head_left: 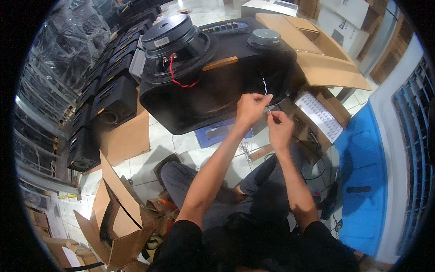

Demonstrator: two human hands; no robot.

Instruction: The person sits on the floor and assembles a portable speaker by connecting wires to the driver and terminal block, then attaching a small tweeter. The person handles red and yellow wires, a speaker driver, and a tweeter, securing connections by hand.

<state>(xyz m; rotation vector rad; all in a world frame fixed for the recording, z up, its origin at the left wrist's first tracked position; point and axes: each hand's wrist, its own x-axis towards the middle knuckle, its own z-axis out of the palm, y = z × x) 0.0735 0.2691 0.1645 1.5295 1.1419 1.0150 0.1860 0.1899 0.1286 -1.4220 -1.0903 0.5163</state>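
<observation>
My left hand (pixel 252 109) pinches a twisted black-and-white wire (pixel 264 84) that comes out of the black speaker cabinet (pixel 167 111) in front of me. Just to its right, my right hand (pixel 279 127) has its fingertips closed at the wire's lower end, close to the left fingertips. On top of the cabinet, a large woofer (pixel 170 38) rests magnet up, with a red wire (pixel 172 75) looping from its terminals. A smaller round driver (pixel 266 38) lies at the cabinet's right end. Several coloured terminals (pixel 226 27) line a panel behind.
An open cardboard box (pixel 333 68) stands at the right, above a white sheet with a printed grid (pixel 319 117). Beside me is a blue plastic panel (pixel 362 181). Several black speaker cabinets (pixel 113 106) line the left. Another open carton (pixel 120 231) sits at lower left.
</observation>
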